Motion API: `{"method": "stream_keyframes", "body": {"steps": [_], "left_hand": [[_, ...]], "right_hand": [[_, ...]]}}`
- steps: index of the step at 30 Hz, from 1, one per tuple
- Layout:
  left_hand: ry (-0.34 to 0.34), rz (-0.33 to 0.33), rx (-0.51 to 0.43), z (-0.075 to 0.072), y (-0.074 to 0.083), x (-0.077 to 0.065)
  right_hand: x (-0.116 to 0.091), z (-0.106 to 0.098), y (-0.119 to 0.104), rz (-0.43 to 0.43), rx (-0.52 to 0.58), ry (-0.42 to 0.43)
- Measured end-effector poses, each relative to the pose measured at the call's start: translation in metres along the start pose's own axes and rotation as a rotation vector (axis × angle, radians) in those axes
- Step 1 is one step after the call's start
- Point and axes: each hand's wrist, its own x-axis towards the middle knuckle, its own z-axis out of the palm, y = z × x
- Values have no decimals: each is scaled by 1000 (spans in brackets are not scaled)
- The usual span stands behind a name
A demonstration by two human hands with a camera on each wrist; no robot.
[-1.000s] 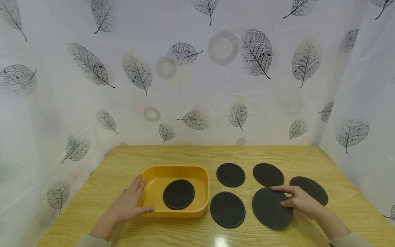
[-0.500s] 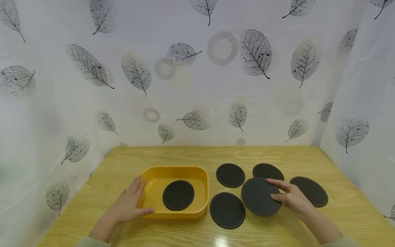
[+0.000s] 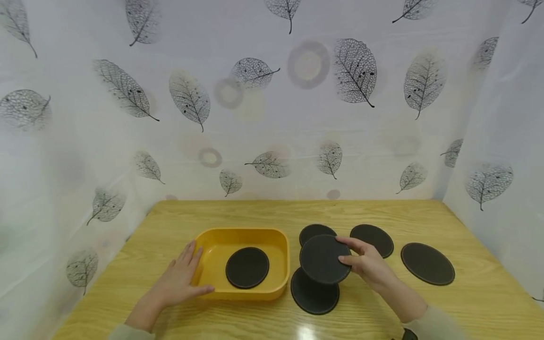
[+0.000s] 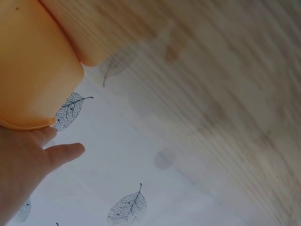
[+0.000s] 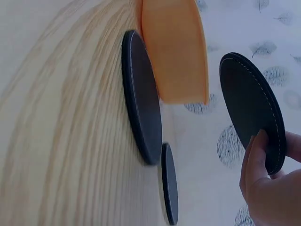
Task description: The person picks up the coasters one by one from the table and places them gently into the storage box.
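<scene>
In the head view my right hand (image 3: 369,264) pinches a round black coaster (image 3: 324,259) by its right edge. White stitching runs round the rim of this held coaster (image 5: 249,106) in the right wrist view, where it is raised off the table. From above it overlaps two coasters lying below it, a near one (image 3: 315,295) and a far one (image 3: 316,230). My left hand (image 3: 176,278) rests with spread, straight fingers against the left side of a yellow rectangular bin (image 3: 278,288). Inside the bin one black coaster (image 3: 247,267) lies flat.
Two more black coasters lie on the wooden table (image 3: 382,311) at the right, one at the back (image 3: 372,240) and one further right (image 3: 427,263). A white curtain (image 3: 297,118) printed with leaves surrounds the table at the back and sides.
My right hand has carried the held coaster leftward, from the front right of the table to above the two middle coasters. The left hand and the bin have stayed in place.
</scene>
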Motion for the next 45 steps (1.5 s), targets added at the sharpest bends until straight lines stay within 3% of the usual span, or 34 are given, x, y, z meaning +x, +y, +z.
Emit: {"method": "stream_keyframes", "body": {"steps": [12, 18, 34, 45], "left_hand": [[27, 18, 49, 1, 0, 1], [19, 10, 48, 0, 1, 0], [4, -8, 52, 1, 2, 0], [15, -7, 60, 2, 0, 1]], "right_hand": [[32, 41, 6, 2, 64, -47], [45, 61, 9, 16, 65, -29], [68, 97, 17, 61, 86, -4], [75, 121, 21, 65, 95, -48]]}}
